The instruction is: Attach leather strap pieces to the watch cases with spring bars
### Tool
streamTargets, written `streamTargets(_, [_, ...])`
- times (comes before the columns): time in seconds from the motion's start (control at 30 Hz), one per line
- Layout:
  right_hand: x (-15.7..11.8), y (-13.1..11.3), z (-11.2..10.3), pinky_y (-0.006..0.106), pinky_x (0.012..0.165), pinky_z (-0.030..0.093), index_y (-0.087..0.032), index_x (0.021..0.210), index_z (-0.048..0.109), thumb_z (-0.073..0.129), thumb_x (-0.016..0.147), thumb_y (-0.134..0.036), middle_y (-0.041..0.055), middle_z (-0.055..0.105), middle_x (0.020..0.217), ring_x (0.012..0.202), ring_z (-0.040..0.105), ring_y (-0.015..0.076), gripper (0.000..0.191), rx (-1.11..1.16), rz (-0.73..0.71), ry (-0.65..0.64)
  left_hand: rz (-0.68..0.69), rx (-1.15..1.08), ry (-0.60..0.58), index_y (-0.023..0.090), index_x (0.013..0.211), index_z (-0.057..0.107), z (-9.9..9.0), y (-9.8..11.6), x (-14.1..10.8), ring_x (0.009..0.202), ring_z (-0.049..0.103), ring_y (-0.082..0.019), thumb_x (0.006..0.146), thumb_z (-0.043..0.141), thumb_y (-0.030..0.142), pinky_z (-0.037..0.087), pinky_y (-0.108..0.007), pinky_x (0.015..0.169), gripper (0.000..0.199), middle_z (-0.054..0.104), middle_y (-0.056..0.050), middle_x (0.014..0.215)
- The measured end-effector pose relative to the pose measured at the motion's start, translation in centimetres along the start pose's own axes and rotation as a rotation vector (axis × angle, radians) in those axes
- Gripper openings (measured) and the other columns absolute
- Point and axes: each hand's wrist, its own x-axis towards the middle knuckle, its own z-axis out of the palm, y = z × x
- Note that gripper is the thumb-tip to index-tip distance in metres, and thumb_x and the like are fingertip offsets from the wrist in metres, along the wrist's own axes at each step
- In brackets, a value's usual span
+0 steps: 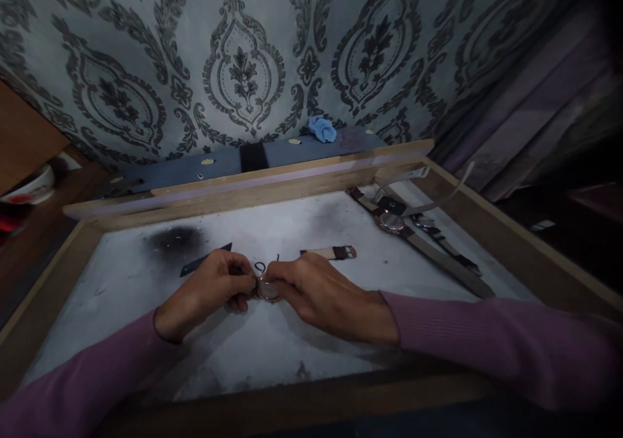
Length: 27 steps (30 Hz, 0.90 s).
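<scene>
A round watch case with a shiny rim is held between both hands, low over the white board. My left hand pinches its left edge with thumb and fingers. From the other side, the fingers of my right hand press on the case, covering part of it. Just behind the case lies a small dark loop. A strap piece with a buckle rests beyond my right hand. The dark flat strip behind my left hand may be another strap piece.
Several watches with straps, one with a round face, lie at the right back of the board. A raised wooden frame borders it. Behind stands a blue crumpled cloth against patterned wallpaper. A bowl sits at far left.
</scene>
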Motion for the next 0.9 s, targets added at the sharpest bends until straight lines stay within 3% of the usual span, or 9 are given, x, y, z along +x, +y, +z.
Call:
streamTargets(0.5, [0.34,-0.01,-0.57,0.021,0.050,0.027,-0.012,0.078,0.064,0.052,0.083,-0.004,0.0021,0.062,0.060,0.052,0.051,0.0099,0.015,-0.039,-0.032,-0.039,-0.012,0.001,0.015,0.014,0.057,0.058,0.08,0.19,-0.06,0.039,0.053,-0.008,0.057,0.062,0.024,0.035,-0.017,0.038,0.011,0.058,0.003,0.049])
streamTargets(0.9, [-0.16,0.07,0.01,0.023,0.056,0.031,-0.013,0.088,0.065,0.046,0.088,-0.010,0.0022,0.064,0.065,0.055,0.052,0.0103,0.019,0.034,-0.004,-0.007,-0.004,-0.019,0.014,0.015,0.056,0.058,0.07,-0.14,0.04,0.039,0.054,-0.009,0.057,0.062,0.023,0.036,-0.018,0.039,0.009,0.058,0.003,0.048])
